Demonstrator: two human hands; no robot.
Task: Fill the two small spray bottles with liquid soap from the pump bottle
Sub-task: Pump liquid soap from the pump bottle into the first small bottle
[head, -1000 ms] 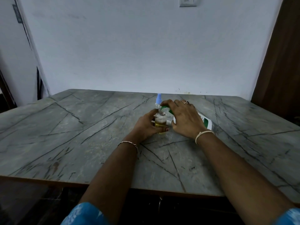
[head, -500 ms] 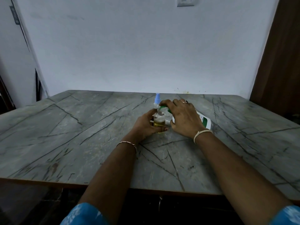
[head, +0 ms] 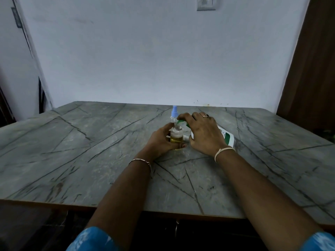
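Head view: no shift since earlier. Left hand (head: 161,140) grips spray bottle (head: 176,135), right hand (head: 204,135) clasps pump bottle (head: 227,137); filling ongoing.

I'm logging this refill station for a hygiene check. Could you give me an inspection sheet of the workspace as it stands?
Surface: grey veined table.
Job's things: open spray bottle, upright, partly filled with yellow liquid; capped spray bottle with blue sprayer behind it; pump bottle tilted, green nozzle over the open neck.
Clutter: small white part beside the open bottle, kind unclear.
Grippers: left hand grips the open spray bottle; right hand holds the pump bottle's head.
Cables: nothing seen.
Surroundings: white wall, wall switch, brown door at right.
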